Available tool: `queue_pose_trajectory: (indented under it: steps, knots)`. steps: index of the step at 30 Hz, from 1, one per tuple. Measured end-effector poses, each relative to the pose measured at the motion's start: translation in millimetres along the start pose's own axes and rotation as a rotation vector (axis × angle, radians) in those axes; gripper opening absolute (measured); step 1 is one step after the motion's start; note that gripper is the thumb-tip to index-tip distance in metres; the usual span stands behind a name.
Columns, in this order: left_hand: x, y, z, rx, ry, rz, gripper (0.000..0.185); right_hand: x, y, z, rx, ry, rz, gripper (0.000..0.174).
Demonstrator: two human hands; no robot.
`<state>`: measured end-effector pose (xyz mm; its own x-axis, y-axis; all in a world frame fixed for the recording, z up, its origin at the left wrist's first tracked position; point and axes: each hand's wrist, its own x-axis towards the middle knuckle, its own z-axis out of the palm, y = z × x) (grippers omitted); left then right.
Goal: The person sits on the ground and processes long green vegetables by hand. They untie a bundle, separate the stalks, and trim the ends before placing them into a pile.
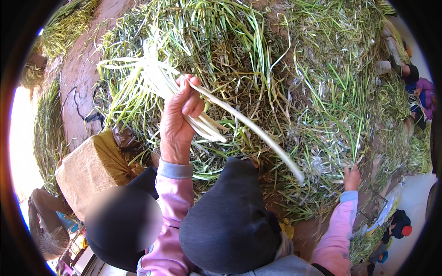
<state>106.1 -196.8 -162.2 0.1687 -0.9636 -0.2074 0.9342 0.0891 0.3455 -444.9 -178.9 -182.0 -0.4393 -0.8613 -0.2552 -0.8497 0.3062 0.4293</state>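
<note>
My left hand [184, 107], raised in front of me, is closed around a bunch of long green-and-white stalks [165, 77], whose leafy ends fan out to the left. One pale stalk [252, 126] slants from this hand down to the right, its far end blurred. Low at the right, my right hand [352, 177] is at the edge of the leaf heap, close to thin green leaves; whether it grips any cannot be told. My knee in dark cloth [231, 214] lies between the two arms.
Cut green leaves and dry stalks [331, 86] cover the ground ahead. A stuffed sack [89, 165] stands at the left, near a person with a dark head covering [121, 227]. Other people sit at the far right, one in purple clothing [424, 93]. Brown ground [83, 79] shows at the upper left.
</note>
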Motion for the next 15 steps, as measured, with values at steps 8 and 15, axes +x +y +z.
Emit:
queue_pose_trajectory:
  steps: [8, 15]
  knots:
    - [-10, -26, 14, 0.110, 0.101, -0.130, 0.014, -135, -262, -70, 1.446, -0.104, -1.096, 0.070]
    - [-8, -19, 8, 0.072, 0.078, -0.152, 0.016, -139, -322, -148, 2.137, -0.851, -0.946, 0.048]
